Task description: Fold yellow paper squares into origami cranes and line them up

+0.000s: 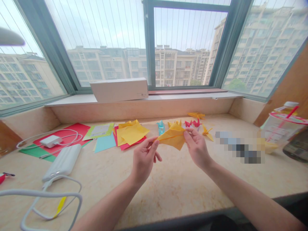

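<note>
A partly folded sheet of yellow origami paper (174, 136) is held up above the stone counter, between my two hands. My left hand (145, 157) pinches its left corner between thumb and fingertips. At the upper right edge, my right hand (197, 146) grips it the same way. Behind the paper stand small folded figures: blue ones (161, 127), red ones (196, 123) and yellow ones, some partly hidden by the held paper. A yellow folded crane (207, 132) lies just beyond my right hand.
Yellow sheets (132, 132) lie piled over red paper left of centre, near a blue sheet (105, 143). A white power bank (64, 162), a charger (51, 141) and looping cables occupy the left. A plastic cup (276, 128) stands right. A white box (120, 89) rests on the sill.
</note>
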`<state>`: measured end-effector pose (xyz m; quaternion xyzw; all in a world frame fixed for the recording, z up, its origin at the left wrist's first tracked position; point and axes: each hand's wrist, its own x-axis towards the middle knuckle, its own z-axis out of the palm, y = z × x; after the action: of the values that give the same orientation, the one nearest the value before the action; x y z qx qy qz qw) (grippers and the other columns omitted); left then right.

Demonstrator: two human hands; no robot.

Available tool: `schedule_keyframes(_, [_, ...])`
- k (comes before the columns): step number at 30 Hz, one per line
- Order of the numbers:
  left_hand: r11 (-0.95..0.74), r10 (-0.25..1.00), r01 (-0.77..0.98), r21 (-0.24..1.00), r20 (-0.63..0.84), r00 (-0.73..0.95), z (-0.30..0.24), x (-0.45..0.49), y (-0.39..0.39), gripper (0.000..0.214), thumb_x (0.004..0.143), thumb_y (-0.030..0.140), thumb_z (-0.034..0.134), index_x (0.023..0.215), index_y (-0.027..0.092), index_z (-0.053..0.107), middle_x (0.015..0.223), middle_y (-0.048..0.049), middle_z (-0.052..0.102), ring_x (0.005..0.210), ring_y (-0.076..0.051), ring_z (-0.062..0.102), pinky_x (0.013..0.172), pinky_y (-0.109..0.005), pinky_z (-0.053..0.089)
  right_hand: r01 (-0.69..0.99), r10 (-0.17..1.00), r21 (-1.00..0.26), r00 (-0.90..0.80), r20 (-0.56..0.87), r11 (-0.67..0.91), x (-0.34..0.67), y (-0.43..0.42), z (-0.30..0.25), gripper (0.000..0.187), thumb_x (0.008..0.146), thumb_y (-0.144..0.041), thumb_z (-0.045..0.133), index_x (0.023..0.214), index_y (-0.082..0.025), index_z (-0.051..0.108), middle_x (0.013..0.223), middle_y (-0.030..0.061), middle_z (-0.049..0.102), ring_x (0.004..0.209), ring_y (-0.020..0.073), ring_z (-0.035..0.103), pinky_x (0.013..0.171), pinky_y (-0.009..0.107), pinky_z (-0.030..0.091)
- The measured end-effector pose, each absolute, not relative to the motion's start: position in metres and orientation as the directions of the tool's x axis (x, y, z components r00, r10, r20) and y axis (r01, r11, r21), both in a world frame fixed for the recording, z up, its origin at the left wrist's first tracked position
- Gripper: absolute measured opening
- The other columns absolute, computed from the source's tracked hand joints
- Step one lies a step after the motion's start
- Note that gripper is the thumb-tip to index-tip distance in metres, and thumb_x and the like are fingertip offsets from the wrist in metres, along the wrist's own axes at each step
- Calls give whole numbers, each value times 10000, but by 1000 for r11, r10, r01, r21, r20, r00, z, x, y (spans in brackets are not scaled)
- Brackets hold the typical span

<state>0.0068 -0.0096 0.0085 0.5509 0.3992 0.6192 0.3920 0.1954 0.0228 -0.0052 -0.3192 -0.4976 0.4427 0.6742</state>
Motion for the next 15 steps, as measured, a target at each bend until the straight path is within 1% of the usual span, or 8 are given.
schedule_keyframes(4, [-367, 929, -50, 929, 363, -70, 11, 7, -10, 308, 858, 376, 658, 1012, 113, 701, 660, -27, 704, 370, -96, 592, 345, -171, 389, -277, 917, -874, 124, 380, 399, 195, 23, -5, 234, 851, -405, 669, 1001, -243, 591, 922, 28, 725, 879, 205, 690, 772, 324, 541])
schedule_keyframes(8, [-382, 924, -63, 922, 380, -45, 11, 6, -9, 333, 874, 366, 644, 1072, 104, 696, 535, 5, 642, 380, -109, 601, 354, -164, 408, -293, 918, -870, 123, 376, 396, 196, 24, -6, 220, 857, -397, 665, 996, -244, 592, 892, 19, 723, 830, 187, 687, 740, 302, 536])
schedule_keyframes(9, [-390, 921, -73, 918, 389, -36, 10, 6, -9, 351, 872, 364, 647, 1113, 111, 684, 566, 0, 654, 393, -113, 613, 355, -165, 416, -295, 917, -869, 131, 376, 398, 196, 25, -6, 218, 856, -395, 667, 994, -243, 592, 877, 15, 722, 812, 181, 686, 728, 294, 534])
schedule_keyframes(10, [-401, 916, -85, 912, 400, -27, 10, 5, -9, 379, 868, 362, 655, 1164, 126, 663, 641, -15, 683, 411, -116, 629, 356, -168, 427, -294, 916, -867, 141, 376, 402, 197, 26, -6, 219, 854, -395, 669, 992, -243, 592, 863, 12, 721, 793, 176, 685, 716, 287, 533])
schedule_keyframes(11, [-412, 911, -98, 906, 412, -17, 10, 5, -10, 410, 861, 360, 664, 1211, 148, 638, 745, -35, 708, 432, -119, 647, 357, -173, 441, -290, 913, -866, 153, 379, 408, 197, 27, -6, 222, 852, -396, 671, 990, -242, 592, 852, 10, 721, 777, 173, 683, 706, 283, 533])
schedule_keyframes(13, [-430, 901, -120, 895, 434, 4, 9, 5, -11, 462, 848, 351, 682, 1274, 196, 593, 950, -69, 710, 466, -127, 677, 358, -185, 470, -267, 903, -864, 176, 392, 427, 198, 27, -5, 227, 847, -401, 674, 984, -238, 594, 841, 10, 720, 762, 171, 679, 692, 281, 533])
schedule_keyframes(15, [-441, 894, -126, 888, 448, 26, 8, 5, -12, 462, 847, 343, 685, 1280, 217, 584, 1019, -75, 695, 478, -135, 691, 365, -195, 496, -228, 891, -865, 193, 411, 448, 198, 26, -4, 228, 849, -403, 673, 980, -233, 597, 839, 16, 720, 762, 174, 675, 686, 282, 531])
